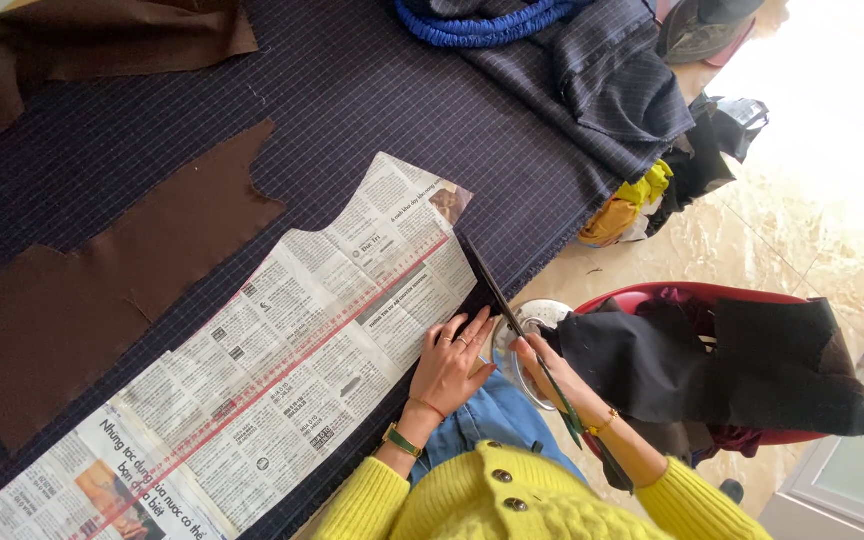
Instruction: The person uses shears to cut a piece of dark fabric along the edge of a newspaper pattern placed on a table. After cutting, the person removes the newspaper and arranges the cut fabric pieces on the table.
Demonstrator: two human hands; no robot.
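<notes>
Two hands at work on the checked fabric (352,90): left hand (455,362) spread flat, fingers wide, pinning the newspaper pattern (282,360) near its end edge; right hand (542,365) closed around the scissors (497,290), just beside. Blades lying along that end edge, pointing away from the body, across the pattern's long axis.

left hand (449,365) flat on newspaper pattern (282,370); right hand (542,362) holds scissors (497,290)
</notes>
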